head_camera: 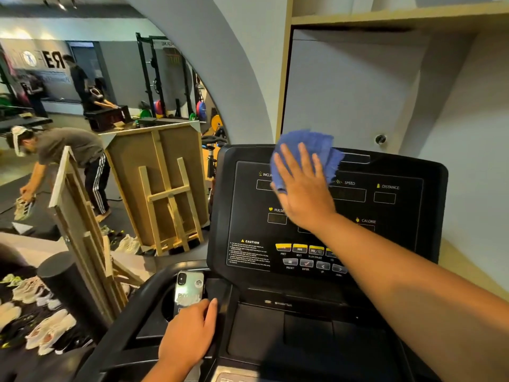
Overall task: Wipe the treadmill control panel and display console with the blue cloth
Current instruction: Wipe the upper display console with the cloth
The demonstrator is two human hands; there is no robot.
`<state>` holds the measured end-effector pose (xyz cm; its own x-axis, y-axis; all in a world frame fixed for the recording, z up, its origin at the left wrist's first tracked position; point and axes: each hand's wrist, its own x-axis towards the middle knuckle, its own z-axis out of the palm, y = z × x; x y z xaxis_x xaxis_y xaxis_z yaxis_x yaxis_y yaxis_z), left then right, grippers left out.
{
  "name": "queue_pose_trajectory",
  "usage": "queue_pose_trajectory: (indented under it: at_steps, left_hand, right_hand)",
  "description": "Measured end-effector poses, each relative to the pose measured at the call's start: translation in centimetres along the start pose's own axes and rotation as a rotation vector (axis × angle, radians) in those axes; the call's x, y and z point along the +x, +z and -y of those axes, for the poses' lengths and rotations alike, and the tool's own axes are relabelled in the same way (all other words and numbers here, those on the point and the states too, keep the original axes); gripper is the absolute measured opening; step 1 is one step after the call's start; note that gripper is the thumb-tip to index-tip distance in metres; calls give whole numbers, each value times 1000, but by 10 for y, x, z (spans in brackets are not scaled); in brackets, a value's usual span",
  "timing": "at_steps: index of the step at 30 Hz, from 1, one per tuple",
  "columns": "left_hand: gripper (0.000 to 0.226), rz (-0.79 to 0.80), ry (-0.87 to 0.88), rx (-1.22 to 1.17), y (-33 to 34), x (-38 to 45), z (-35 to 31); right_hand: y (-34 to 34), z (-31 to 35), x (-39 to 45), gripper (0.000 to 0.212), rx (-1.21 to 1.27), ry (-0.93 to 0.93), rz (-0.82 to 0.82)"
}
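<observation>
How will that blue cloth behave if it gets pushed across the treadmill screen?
The blue cloth is probably floppy: it bunches and folds under the right hand, which presses it flat-fingered. It looks light and likely slides easily over the smooth console, though loose edges past the fingers may drag or fold over.

Even indoor light, soft blur, curved edges.

My cloth (308, 153) is blue, the console (413, 216) black with yellow buttons (300, 248) and white lettering.
</observation>
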<state>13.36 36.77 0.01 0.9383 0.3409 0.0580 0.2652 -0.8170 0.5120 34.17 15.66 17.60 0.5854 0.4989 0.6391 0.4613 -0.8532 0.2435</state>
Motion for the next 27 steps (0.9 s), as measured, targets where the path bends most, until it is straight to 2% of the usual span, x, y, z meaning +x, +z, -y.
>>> queue_pose_trajectory:
  at_steps: [4,5,7,10,13,15,16,17,20,22,23,25,27]
  left_hand:
    - [46,-13,-1,-6,0,0,0]
    - [46,-16,-4,-6,1,0,-1]
    - [46,-12,-20,-8,2,0,1]
    - [48,-10,-20,-9,5,2,6]
    - [49,1,-15,-17,6,2,5]
    - [48,-3,-14,-23,4,1,2]
    - [48,-6,-15,-25,3,1,2]
    - [48,-9,-17,-31,2,1,1]
    - [48,-16,-15,-38,2,0,1]
    - [48,-16,-15,-42,3,1,2]
    - [48,-15,-15,-42,4,1,3]
    - [48,-11,-19,-34,4,2,4]
    - [47,-7,-16,-30,5,3,4]
  right_hand:
    - [11,10,-6,68,-39,-342,56]
    - [10,-1,-11,68,-43,-385,67]
    - [4,-26,-28,67,-42,-357,95]
    - [-2,-72,-65,68,-1,-86,51]
    - [-9,-105,-94,64,112,373,-89]
    - [-4,-97,-105,64,97,499,-114]
    - [1,-86,-114,67,67,449,-93]
    - [9,-75,-125,72,37,316,-55]
    - [16,-76,-154,77,-73,-225,122]
    - [6,-108,-142,76,-100,-312,153]
    - [1,-123,-130,76,-89,-239,131]
    - [-12,-152,-104,74,8,83,23]
    - [-22,-164,-88,64,71,386,-91]
